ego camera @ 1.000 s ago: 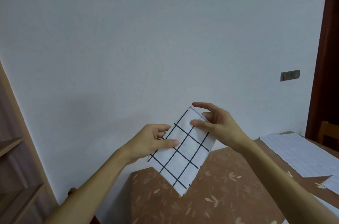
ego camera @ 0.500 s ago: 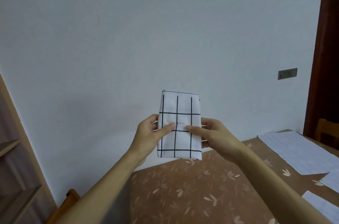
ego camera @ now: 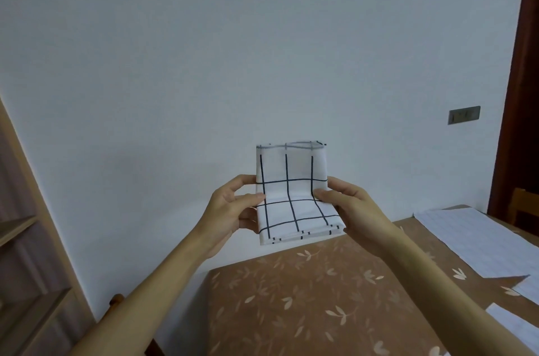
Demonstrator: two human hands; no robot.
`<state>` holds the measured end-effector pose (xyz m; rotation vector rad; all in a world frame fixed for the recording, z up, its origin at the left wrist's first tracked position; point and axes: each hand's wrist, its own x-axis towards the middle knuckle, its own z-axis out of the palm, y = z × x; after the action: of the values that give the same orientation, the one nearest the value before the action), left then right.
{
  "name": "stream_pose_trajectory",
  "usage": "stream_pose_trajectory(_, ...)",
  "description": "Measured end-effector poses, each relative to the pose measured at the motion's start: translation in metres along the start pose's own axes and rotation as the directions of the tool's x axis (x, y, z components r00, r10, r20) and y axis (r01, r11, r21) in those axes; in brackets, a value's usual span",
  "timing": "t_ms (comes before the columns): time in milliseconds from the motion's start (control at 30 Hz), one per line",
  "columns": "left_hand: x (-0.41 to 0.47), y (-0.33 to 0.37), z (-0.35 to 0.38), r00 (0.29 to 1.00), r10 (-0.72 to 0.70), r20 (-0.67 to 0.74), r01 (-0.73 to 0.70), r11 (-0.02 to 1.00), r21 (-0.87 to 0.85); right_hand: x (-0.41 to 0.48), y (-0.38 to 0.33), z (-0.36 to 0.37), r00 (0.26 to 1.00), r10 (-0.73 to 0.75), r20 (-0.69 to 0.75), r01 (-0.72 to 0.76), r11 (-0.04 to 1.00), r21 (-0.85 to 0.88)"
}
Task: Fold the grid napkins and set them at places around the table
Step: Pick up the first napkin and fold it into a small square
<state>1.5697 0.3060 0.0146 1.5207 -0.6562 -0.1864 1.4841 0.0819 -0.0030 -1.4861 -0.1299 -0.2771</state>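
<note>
A white napkin with a dark grid [ego camera: 291, 189] is held in the air above the far edge of the brown leaf-patterned table [ego camera: 306, 297]. It is folded into a narrow strip and bent across its middle, the lower half tipping toward me. My left hand [ego camera: 233, 209] pinches its left edge, thumb on front. My right hand [ego camera: 347, 206] pinches its right edge the same way. Another grid napkin [ego camera: 472, 241] lies spread flat on the table at the right.
A pale wall stands close behind the table. Wooden shelves [ego camera: 26, 239] rise at the left. A chair top [ego camera: 116, 301] shows at the table's left side, another chair [ego camera: 522, 206] by the dark door frame at right. More white cloth [ego camera: 516, 323] lies at the lower right.
The napkin turned from a slant to upright, then its lower half bent toward me. Both hands shifted from its face to its side edges and moved slightly apart.
</note>
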Motion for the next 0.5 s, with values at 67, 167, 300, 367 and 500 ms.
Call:
stream_pose_trajectory(67,0.0000,0.0010,0.0002,1.000,-0.006,-0.005,0.006,0.999,-0.040,0.0000,0.0011,0.0011,1.000,0.012,0.029,-0.013,0.998,0.068)
stream_pose_trajectory(167,-0.0014,0.0019,0.0014,1.000,-0.010,0.021,0.010,0.999,-0.043,0.0028,0.0048,0.0001,0.999,0.024,0.022,-0.027,0.990,0.137)
stream_pose_trajectory(300,-0.0025,0.0018,0.0016,1.000,0.003,0.007,-0.002,0.999,-0.045,0.0024,0.0021,0.0011,0.999,0.033,0.030,-0.037,0.988,0.151)
stream_pose_trajectory(367,-0.0023,0.0012,0.0008,0.999,0.018,-0.042,-0.019,0.999,-0.026,0.0014,0.0011,0.0012,0.998,0.034,0.044,-0.040,0.986,0.165)
stream_pose_trajectory(500,-0.0002,-0.0066,-0.0021,0.989,0.077,-0.123,-0.069,0.995,0.067,0.0031,0.0063,-0.0001,0.999,-0.015,-0.041,0.014,1.000,-0.017)
